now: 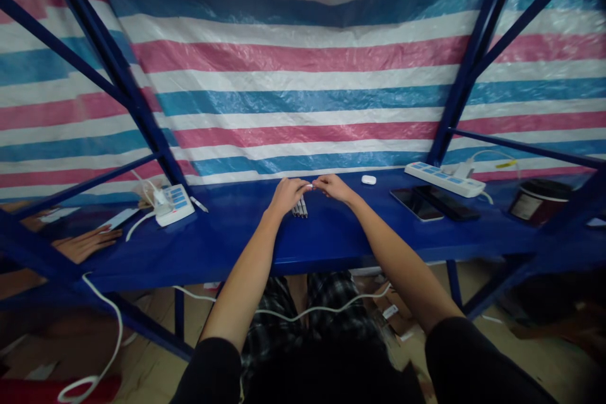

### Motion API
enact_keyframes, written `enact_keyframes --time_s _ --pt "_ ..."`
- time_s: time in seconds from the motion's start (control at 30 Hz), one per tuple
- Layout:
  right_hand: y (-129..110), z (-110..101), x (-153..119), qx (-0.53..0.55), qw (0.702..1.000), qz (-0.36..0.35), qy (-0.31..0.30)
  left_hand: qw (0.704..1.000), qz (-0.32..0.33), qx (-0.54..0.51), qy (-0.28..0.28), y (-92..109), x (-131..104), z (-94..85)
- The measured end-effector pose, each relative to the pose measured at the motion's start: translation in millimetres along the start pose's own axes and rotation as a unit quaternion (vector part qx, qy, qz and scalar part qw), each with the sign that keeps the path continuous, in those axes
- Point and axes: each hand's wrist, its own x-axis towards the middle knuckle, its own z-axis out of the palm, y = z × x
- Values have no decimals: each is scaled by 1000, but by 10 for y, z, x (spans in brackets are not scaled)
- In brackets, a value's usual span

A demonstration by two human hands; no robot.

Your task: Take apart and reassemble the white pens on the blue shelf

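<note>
Over the blue shelf [326, 237], my left hand [288, 194] and my right hand [334, 187] meet fingertip to fingertip, both pinched closed. Between them shows a bit of a slim white pen-like thing [310, 186]; the fingers hide most of it. Just below the hands, several slim pens [300, 208] lie side by side on the shelf, their far ends partly covered by my left hand. Another pen [199, 204] lies alone farther left, beside a power strip.
A white power strip [174, 205] is at left, another [445, 179] at right. Near the right one are a white earbud case [368, 180], two dark phones [416, 204] and a dark tub [540, 202]. Another person's hand [88, 244] rests at far left. Blue posts [454, 101] frame the shelf.
</note>
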Motion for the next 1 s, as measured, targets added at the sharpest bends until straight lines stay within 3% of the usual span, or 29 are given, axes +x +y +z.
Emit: enact_keyframes --time_s 0.13,0.5,1.0 --pt "-18 -24 -15 -19 998 -59 22 999 -29 -28 2 -26 -13 -7" --pt "51 53 51 134 990 -14 52 997 -39 -49 35 -11 -39 3" --pt "95 53 51 145 989 4 43 998 -32 -47 31 -23 -42 60"
